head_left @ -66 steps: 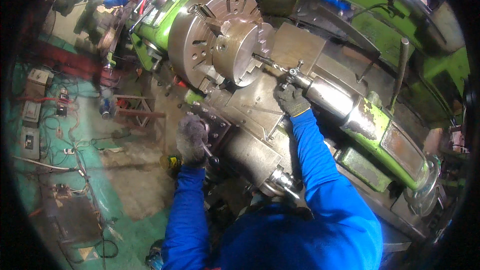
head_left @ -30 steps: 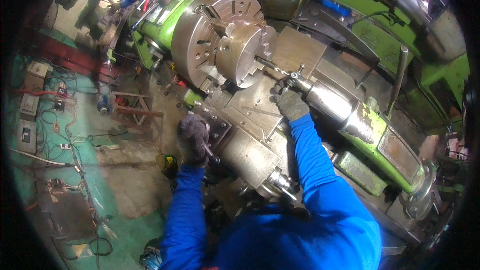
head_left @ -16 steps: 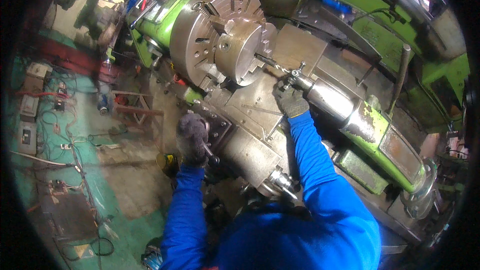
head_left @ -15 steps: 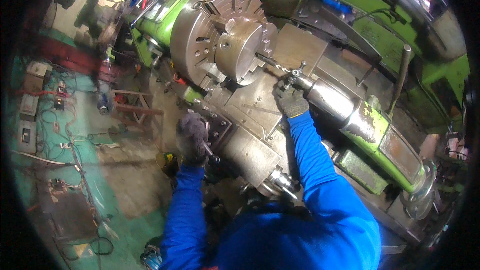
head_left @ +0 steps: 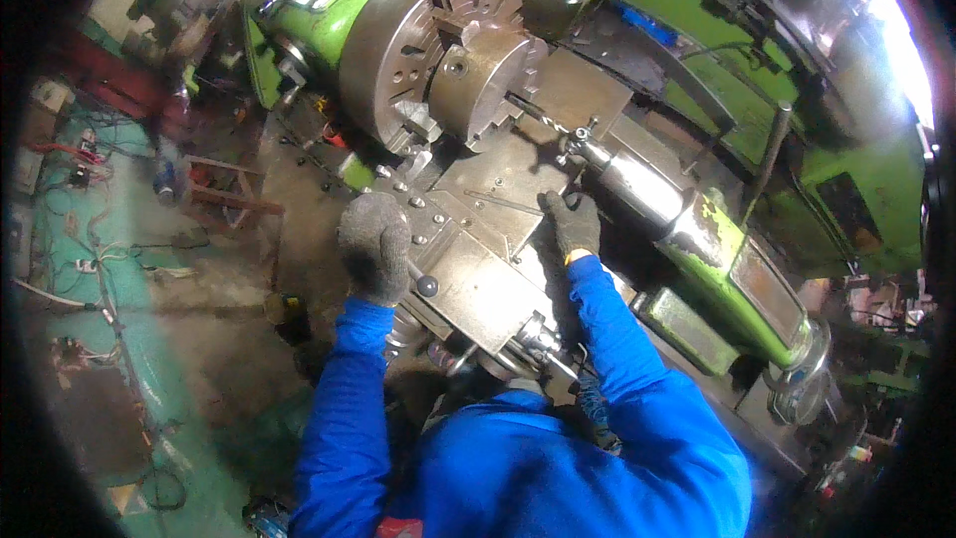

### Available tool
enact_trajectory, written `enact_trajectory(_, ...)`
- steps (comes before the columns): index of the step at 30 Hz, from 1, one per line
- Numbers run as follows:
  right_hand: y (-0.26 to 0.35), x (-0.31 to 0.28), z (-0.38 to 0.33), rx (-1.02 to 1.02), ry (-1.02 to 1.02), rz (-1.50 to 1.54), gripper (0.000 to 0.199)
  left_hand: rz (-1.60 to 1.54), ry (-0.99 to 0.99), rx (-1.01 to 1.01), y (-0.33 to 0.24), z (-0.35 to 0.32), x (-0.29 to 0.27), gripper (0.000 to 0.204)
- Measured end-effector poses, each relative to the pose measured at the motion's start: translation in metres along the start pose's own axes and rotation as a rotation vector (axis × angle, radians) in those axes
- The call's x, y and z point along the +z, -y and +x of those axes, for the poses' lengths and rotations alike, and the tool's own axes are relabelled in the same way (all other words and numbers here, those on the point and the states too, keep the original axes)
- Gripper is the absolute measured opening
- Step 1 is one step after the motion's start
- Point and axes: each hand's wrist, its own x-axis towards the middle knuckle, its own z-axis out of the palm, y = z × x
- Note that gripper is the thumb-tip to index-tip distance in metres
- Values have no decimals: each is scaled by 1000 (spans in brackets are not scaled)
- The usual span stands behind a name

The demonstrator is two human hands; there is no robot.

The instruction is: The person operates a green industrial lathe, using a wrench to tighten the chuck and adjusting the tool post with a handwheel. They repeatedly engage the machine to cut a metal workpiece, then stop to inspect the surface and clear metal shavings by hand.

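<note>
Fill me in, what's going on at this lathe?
A gloved person is working at a green lathe. The left hand is at a ball-knobbed lever; its grip is hidden. The right hand, fingers apart, is by the carriage, near the drill holder. The drill bit points at the round workpiece in the big chuck; whether they touch is unclear.

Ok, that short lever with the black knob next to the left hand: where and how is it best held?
I'd cup the black knob from the near right side. It is a round ball at the exposed end of the lever, while the left hand crowds the other end, so the knob looks the easiest hold.
</note>
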Motion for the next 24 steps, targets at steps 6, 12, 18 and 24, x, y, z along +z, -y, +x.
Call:
enact_trajectory(6, -39, 28, 40, 219, 272, 84, 46, -363, 20, -81, -12, 14, -26, 20)
enact_trajectory(12, -106, 13, 76, -154, 268, 135, 15, -360, -88, -4, -28, 32, -31, 28)
enact_trajectory(18, -25, -13, 0, -30, -46, 302, 13, -323, -63, -46, -19, 21, -25, 32)
enact_trajectory(24, 17, -61, -73, -413, -515, 103, 30, -384, -60, 8, -16, 29, -49, 22)
